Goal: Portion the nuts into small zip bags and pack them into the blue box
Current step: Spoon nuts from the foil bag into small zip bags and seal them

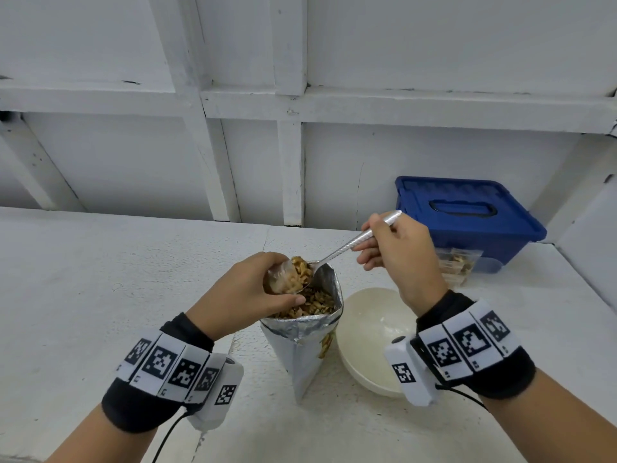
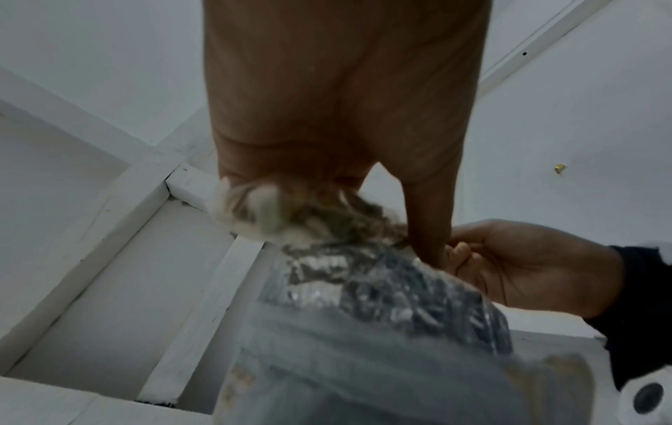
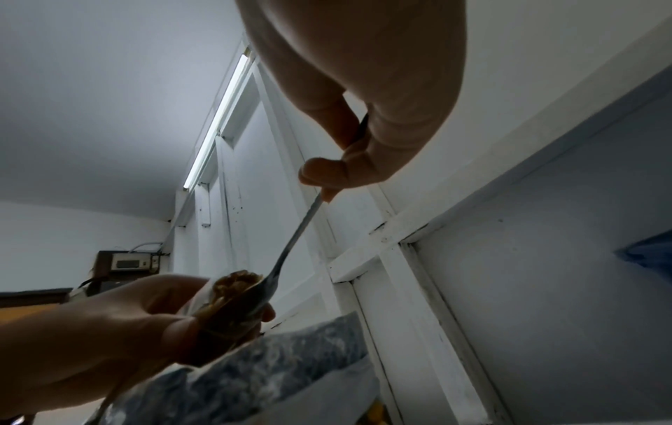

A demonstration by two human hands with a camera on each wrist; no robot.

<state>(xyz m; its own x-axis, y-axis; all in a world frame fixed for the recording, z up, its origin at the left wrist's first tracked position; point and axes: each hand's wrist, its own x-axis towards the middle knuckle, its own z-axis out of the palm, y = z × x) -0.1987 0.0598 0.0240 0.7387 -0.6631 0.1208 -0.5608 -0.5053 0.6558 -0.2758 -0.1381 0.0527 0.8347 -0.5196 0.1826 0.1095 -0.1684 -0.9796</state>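
Observation:
A silver foil pouch (image 1: pixel 309 342) of nuts (image 1: pixel 312 304) stands open at the table's middle. Above its mouth my left hand (image 1: pixel 247 292) grips a small clear zip bag (image 1: pixel 278 279), its opening turned towards the spoon. My right hand (image 1: pixel 397 252) pinches the handle of a metal spoon (image 1: pixel 347 245) whose bowl, heaped with nuts (image 1: pixel 300 267), sits at the bag's opening. In the right wrist view the loaded spoon (image 3: pixel 287 253) meets the bag held by the left hand (image 3: pixel 120 316). The blue box (image 1: pixel 467 218) stands shut at the back right.
A white bowl (image 1: pixel 370 335) sits just right of the pouch, under my right wrist. Filled small bags (image 1: pixel 457 262) lie in front of the blue box. A white wall with raised beams runs close behind the table.

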